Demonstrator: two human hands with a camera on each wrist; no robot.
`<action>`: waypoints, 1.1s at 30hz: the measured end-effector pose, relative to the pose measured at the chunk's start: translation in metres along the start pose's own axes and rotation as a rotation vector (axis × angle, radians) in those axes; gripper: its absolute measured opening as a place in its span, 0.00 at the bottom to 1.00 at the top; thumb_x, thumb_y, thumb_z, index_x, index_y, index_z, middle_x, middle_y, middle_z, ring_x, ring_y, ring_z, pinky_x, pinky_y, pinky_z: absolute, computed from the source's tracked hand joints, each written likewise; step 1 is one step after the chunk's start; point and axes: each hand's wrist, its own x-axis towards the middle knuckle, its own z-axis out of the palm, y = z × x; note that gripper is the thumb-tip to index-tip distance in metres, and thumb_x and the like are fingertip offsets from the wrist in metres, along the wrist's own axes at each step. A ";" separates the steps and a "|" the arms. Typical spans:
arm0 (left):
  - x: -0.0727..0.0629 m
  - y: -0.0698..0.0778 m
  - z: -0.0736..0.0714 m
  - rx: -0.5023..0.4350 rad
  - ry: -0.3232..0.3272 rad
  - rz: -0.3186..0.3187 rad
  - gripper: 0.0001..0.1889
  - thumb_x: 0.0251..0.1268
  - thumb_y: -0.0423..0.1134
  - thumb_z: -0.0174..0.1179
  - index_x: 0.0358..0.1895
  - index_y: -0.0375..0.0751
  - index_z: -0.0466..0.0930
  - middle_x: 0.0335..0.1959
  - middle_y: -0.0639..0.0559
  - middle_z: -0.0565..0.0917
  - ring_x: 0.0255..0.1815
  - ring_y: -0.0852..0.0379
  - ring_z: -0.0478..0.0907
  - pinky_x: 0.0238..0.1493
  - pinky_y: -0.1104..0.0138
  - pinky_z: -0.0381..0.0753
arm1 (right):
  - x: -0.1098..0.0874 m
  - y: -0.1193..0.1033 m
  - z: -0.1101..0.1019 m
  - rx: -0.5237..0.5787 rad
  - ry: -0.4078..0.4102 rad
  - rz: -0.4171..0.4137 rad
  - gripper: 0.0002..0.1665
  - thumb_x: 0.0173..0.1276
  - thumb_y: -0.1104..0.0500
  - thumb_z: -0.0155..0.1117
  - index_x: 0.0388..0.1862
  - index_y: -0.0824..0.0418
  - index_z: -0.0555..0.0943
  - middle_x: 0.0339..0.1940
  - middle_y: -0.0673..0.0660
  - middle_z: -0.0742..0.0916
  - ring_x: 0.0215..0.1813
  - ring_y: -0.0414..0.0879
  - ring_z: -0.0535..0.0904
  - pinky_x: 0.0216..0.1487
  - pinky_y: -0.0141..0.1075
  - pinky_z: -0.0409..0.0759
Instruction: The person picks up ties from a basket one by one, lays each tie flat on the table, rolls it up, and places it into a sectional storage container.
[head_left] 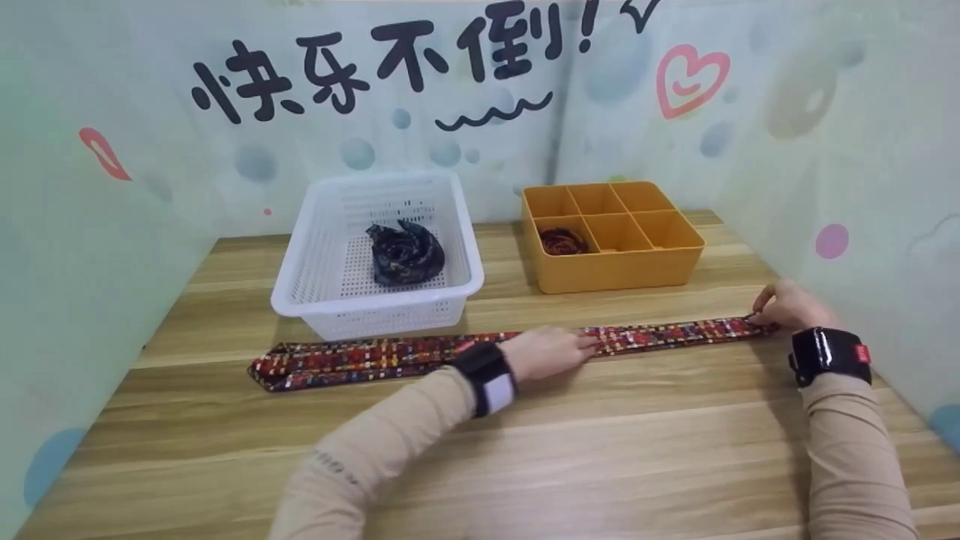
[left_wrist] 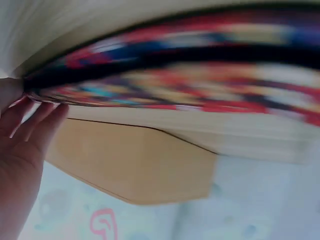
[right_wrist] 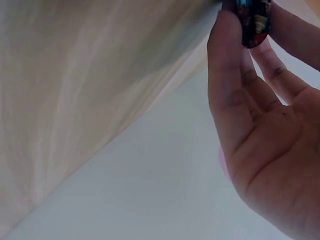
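Note:
A long necktie (head_left: 337,361) in a red, multicoloured check lies stretched across the table, its wide pointed end on the left. My left hand (head_left: 546,352) is at its middle; in the left wrist view, the thumb and fingers (left_wrist: 47,122) pinch the blurred fabric. At the far right, my right hand (head_left: 793,306) pinches the other end. The right wrist view shows that small end (right_wrist: 256,22) between thumb and fingers. Part of the strip is hidden beneath my left hand and wrist.
Behind the necktie stands a white plastic basket (head_left: 379,319) holding a dark, bundled patterned cloth (head_left: 405,255). Right of it is an orange divided box (head_left: 622,274) with a rolled dark red fabric strip (head_left: 562,241) in its front left compartment. Printed curtains (head_left: 832,165) enclose the wooden table (head_left: 600,457).

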 end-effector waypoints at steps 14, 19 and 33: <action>-0.164 -0.044 0.043 -0.295 0.211 -0.071 0.18 0.65 0.27 0.50 0.55 0.42 0.78 0.57 0.48 0.81 0.57 0.51 0.79 0.59 0.62 0.78 | 0.000 0.003 0.003 0.031 -0.014 -0.005 0.18 0.58 0.61 0.63 0.40 0.77 0.77 0.30 0.60 0.82 0.29 0.43 0.74 0.29 0.33 0.71; -0.212 -0.054 0.056 -0.449 0.263 -0.191 0.15 0.63 0.28 0.54 0.51 0.40 0.81 0.51 0.45 0.84 0.52 0.50 0.82 0.54 0.60 0.80 | -0.001 0.005 0.002 0.047 -0.021 0.005 0.18 0.59 0.62 0.63 0.41 0.78 0.77 0.29 0.60 0.82 0.28 0.44 0.75 0.29 0.34 0.73; -0.304 -0.106 0.073 -0.871 0.078 -0.590 0.06 0.56 0.38 0.65 0.34 0.40 0.87 0.34 0.45 0.89 0.33 0.54 0.84 0.40 0.63 0.82 | 0.000 0.006 0.001 0.012 -0.004 -0.007 0.19 0.59 0.61 0.64 0.40 0.78 0.77 0.30 0.64 0.83 0.32 0.49 0.76 0.31 0.32 0.70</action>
